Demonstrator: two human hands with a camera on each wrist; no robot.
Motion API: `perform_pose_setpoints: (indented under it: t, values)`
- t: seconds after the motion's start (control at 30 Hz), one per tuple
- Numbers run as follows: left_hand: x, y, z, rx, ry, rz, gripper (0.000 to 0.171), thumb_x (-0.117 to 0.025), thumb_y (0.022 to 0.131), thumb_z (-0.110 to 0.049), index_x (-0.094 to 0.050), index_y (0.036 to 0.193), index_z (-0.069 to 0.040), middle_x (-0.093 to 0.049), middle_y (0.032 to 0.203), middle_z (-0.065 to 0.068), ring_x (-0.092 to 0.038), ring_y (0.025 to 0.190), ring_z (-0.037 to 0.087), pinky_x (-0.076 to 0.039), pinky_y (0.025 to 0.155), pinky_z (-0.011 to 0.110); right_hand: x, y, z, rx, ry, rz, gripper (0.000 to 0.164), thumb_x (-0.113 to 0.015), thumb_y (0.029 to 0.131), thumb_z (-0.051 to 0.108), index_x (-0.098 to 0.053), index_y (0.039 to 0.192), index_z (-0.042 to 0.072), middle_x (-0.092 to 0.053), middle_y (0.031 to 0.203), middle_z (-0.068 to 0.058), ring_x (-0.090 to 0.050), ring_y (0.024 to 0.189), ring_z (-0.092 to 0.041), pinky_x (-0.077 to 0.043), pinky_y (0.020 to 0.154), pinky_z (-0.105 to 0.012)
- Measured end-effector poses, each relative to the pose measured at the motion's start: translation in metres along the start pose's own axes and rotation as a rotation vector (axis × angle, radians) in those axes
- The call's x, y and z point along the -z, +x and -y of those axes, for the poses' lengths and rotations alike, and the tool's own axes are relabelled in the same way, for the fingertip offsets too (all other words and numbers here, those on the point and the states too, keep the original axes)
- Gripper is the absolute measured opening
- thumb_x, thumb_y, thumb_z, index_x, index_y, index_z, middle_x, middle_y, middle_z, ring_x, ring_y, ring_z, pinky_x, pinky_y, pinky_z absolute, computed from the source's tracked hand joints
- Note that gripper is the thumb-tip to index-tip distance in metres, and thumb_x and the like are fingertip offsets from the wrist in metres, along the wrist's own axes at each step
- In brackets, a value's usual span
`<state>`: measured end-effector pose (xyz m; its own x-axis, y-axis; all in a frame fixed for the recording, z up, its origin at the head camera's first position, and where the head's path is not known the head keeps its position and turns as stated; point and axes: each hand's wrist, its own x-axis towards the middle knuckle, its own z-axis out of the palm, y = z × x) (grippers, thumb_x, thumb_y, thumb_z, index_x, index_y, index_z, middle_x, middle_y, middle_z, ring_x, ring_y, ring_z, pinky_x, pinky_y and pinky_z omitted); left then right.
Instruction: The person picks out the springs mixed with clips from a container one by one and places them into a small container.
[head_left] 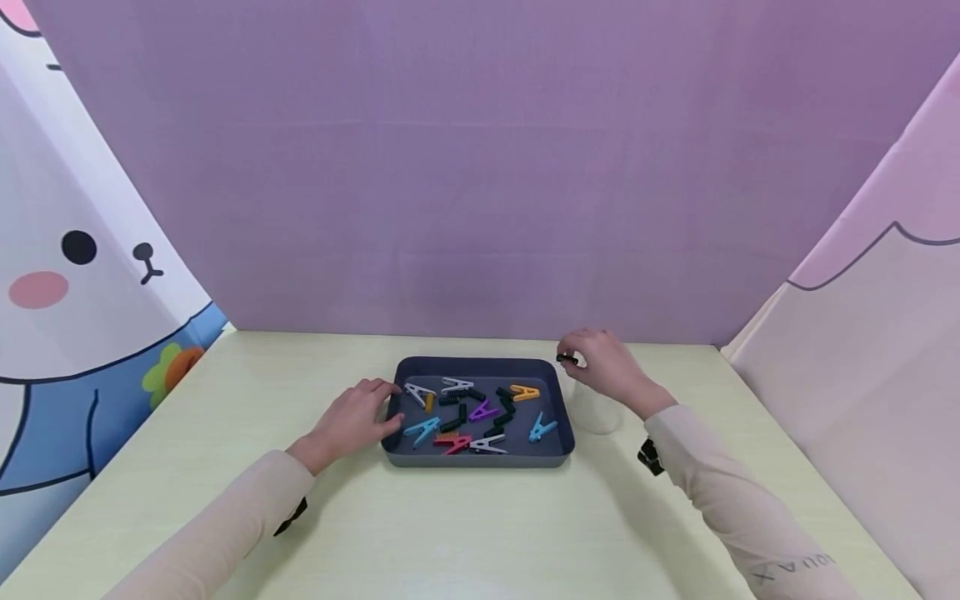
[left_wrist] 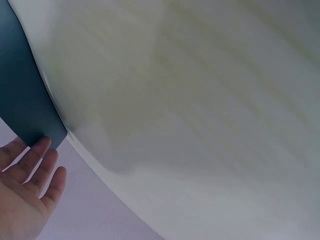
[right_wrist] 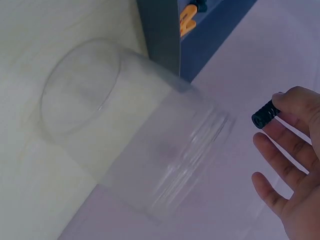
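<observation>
My right hand (head_left: 603, 367) pinches a small black ribbed cylinder (right_wrist: 265, 114) between thumb and fingertips. That hand is just above a clear jar (right_wrist: 145, 135), whose threaded mouth faces it in the right wrist view; the other fingers are spread. Beside the jar lies a dark grey tray (head_left: 480, 460) holding clothespins and several black cylinders like the held one. My left hand (head_left: 352, 421) rests at the tray's left rim, its relaxed fingertips touching the wall in the left wrist view. Among the clothespins are a purple one (head_left: 483, 411) and an orange one (head_left: 525, 392).
The pale table (head_left: 480, 533) runs back to a purple cloth wall (head_left: 480, 167). Printed cloth panels stand at the left (head_left: 97, 333) and right (head_left: 862, 375). In the tray there are also a red clothespin (head_left: 453, 443), blue clothespins (head_left: 542, 428) and white clothespins (head_left: 487, 444).
</observation>
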<state>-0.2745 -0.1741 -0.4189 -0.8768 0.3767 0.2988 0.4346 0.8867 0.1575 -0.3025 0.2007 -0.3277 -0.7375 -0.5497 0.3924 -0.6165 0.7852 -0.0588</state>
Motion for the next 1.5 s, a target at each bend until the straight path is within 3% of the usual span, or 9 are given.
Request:
perform_pose_setpoints:
  t: [0.27, 0.77, 1.17, 1.5]
  values:
    - [0.000, 0.000, 0.001, -0.002, 0.007, 0.011, 0.045, -0.065, 0.080, -0.038, -0.061, 0.111, -0.005, -0.062, 0.110, 0.011, -0.058, 0.099, 0.027, -0.049, 0.084, 0.042, 0.004, -0.011, -0.020, -0.063, 0.015, -0.036, 0.011, -0.067, 0.078, 0.008, -0.067, 0.089, 0.010, -0.068, 0.087, -0.002, -0.061, 0.083, -0.021, -0.045, 0.080, -0.046]
    - [-0.003, 0.001, 0.002, 0.001, 0.019, 0.018, 0.046, -0.064, 0.080, -0.040, -0.061, 0.111, -0.005, -0.061, 0.111, 0.011, -0.057, 0.100, 0.027, -0.049, 0.084, 0.043, -0.008, -0.032, -0.043, -0.113, 0.019, -0.042, 0.012, -0.067, 0.075, 0.007, -0.066, 0.087, 0.006, -0.067, 0.082, -0.005, -0.059, 0.081, -0.025, -0.044, 0.073, -0.044]
    - [0.000, -0.002, 0.000, 0.008, 0.008, 0.014, 0.045, -0.065, 0.080, -0.038, -0.061, 0.111, -0.006, -0.061, 0.112, 0.012, -0.057, 0.101, 0.028, -0.048, 0.085, 0.042, -0.013, -0.035, -0.043, -0.203, 0.039, 0.032, 0.011, -0.066, 0.076, 0.011, -0.064, 0.087, 0.007, -0.068, 0.079, -0.004, -0.056, 0.079, -0.024, -0.042, 0.074, -0.045]
    - [0.003, -0.003, 0.001, 0.004, 0.014, 0.017, 0.045, -0.063, 0.081, -0.040, -0.061, 0.112, -0.006, -0.061, 0.114, 0.012, -0.057, 0.103, 0.028, -0.048, 0.086, 0.043, -0.008, -0.035, -0.040, -0.209, 0.037, 0.037, 0.010, -0.065, 0.076, 0.012, -0.065, 0.086, 0.008, -0.068, 0.079, -0.003, -0.058, 0.081, -0.027, -0.042, 0.074, -0.045]
